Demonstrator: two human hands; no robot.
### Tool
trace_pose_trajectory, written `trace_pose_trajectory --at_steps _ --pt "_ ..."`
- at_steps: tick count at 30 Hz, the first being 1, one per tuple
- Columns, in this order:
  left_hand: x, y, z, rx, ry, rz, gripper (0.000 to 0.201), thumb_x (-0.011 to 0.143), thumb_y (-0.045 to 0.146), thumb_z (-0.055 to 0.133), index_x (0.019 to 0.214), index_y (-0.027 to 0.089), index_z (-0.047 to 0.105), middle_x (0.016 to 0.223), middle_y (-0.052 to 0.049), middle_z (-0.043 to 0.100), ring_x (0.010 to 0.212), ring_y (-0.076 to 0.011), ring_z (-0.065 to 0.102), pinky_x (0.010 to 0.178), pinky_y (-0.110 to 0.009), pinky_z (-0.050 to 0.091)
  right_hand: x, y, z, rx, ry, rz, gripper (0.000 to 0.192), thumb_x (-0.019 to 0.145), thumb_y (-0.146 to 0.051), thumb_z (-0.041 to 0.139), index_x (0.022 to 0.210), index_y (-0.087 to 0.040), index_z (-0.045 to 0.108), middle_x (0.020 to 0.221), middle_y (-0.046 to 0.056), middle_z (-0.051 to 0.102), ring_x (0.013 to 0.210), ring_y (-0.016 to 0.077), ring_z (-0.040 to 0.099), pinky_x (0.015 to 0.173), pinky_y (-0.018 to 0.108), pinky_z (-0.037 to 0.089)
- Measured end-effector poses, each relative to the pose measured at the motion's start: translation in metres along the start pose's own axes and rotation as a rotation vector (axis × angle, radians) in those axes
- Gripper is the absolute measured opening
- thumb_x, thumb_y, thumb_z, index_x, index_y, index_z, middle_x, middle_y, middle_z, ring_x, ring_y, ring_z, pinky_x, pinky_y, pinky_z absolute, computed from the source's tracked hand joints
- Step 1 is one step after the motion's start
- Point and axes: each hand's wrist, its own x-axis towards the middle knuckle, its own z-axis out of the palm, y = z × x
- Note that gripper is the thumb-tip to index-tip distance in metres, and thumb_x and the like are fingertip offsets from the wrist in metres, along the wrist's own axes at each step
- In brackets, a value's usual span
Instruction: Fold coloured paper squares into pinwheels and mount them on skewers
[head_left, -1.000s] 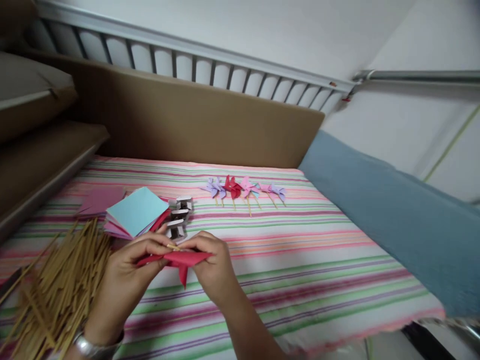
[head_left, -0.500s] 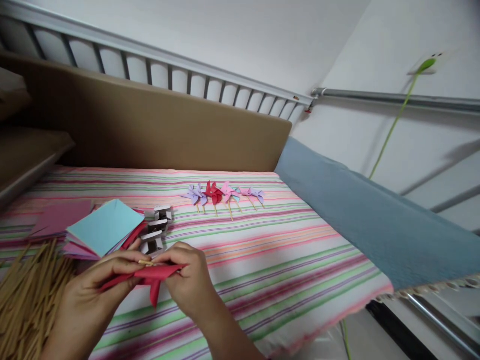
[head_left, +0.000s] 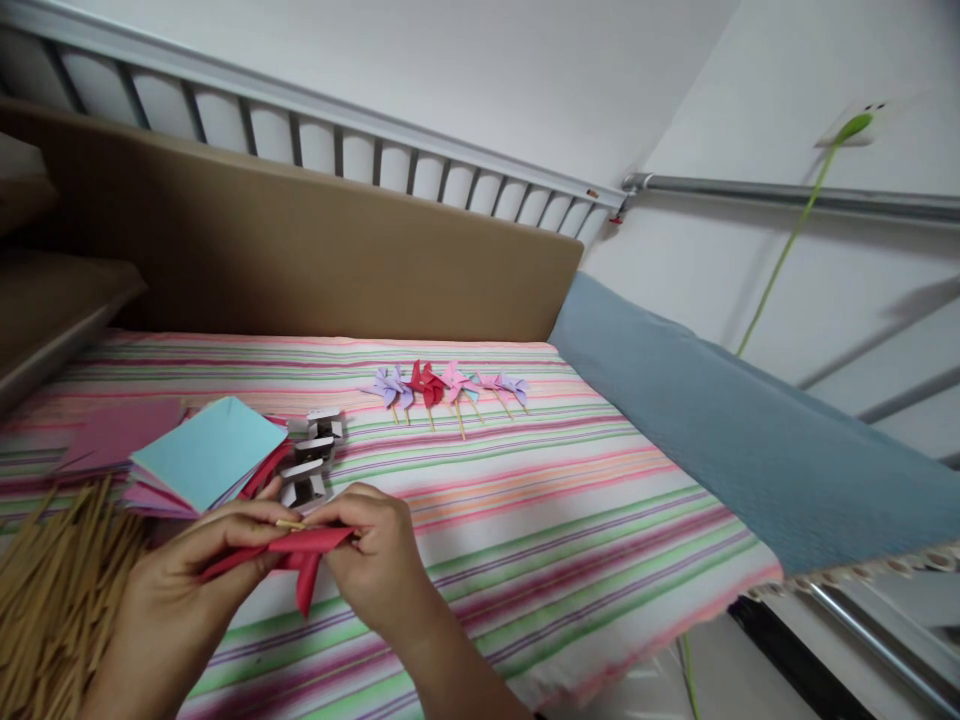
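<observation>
A red paper pinwheel (head_left: pixel 309 543) is held low over the striped cloth, its folded blades spread between both hands. My left hand (head_left: pixel 202 565) is closed on its left side, with fingers above and thumb below. The end of a thin wooden stick (head_left: pixel 289 525) shows at the fingertips, against the paper. My right hand (head_left: pixel 379 555) pinches the pinwheel from the right, its fingertips close to the stick end. Whatever joins stick and paper is too small to make out. One red blade hangs down between the hands.
Finished pinwheels (head_left: pixel 427 383) lie in a row farther back. Coloured paper squares (head_left: pixel 210 452), small open boxes (head_left: pixel 307 482) and a heap of wooden sticks (head_left: pixel 67 590) are at left. A brown board (head_left: pixel 337 250) stands behind; a blue cloth (head_left: pixel 690 420) borders the right.
The red paper has shifted very slightly between my hands, its right end drawing a little leftward. Both hands keep their grip in nearly the same place.
</observation>
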Motion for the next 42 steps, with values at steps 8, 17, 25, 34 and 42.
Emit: trace_pose_trajectory --at_steps 8,17,25,34,42 --pt "0.001 0.004 0.004 -0.013 -0.011 -0.021 0.007 0.068 0.032 0.070 0.066 0.026 0.069 0.088 -0.002 0.070 0.091 -0.0216 0.063 0.099 -0.035 0.041 -0.001 0.002 0.000 -0.005 -0.001 -0.011 0.029 0.069 -0.004 0.054 0.080 -0.024 0.072 0.069 -0.001 0.063 0.068 0.0129 0.058 0.062 0.023 0.046" --pt "0.003 0.003 0.003 -0.025 -0.018 0.018 0.005 0.067 0.030 0.071 0.066 0.025 0.070 0.084 -0.003 0.070 0.087 -0.0207 0.064 0.096 -0.035 0.044 0.001 0.003 -0.001 0.005 -0.034 0.065 0.031 0.069 -0.002 0.053 0.082 -0.021 0.073 0.072 0.000 0.065 0.071 0.0124 0.059 0.066 0.021 0.046" --pt "0.006 0.007 0.001 -0.192 0.042 -0.013 0.010 0.065 0.023 0.073 0.063 0.017 0.066 0.077 -0.006 0.068 0.079 -0.0202 0.064 0.080 -0.035 0.051 0.008 0.005 -0.022 -0.044 -0.168 0.107 0.016 0.075 -0.011 0.058 0.078 -0.020 0.071 0.074 0.001 0.064 0.073 0.0132 0.060 0.067 0.023 0.046" --pt "0.011 0.009 -0.013 -0.393 0.171 -0.251 0.043 0.061 0.020 0.076 0.101 0.017 0.061 0.084 -0.003 0.069 0.075 -0.0154 0.065 0.065 -0.026 0.053 0.010 0.016 -0.030 -0.205 -0.254 0.178 0.011 0.077 -0.019 0.058 0.076 -0.020 0.069 0.072 0.001 0.063 0.069 0.0152 0.058 0.062 0.025 0.044" --pt "0.012 0.006 -0.017 -0.386 0.185 -0.307 0.034 0.060 0.022 0.077 0.091 0.015 0.068 0.082 -0.005 0.073 0.072 -0.0162 0.067 0.067 -0.025 0.054 0.008 0.013 -0.023 -0.162 -0.208 0.154 0.010 0.076 -0.014 0.059 0.075 -0.019 0.068 0.073 0.001 0.061 0.069 0.0132 0.057 0.062 0.023 0.043"
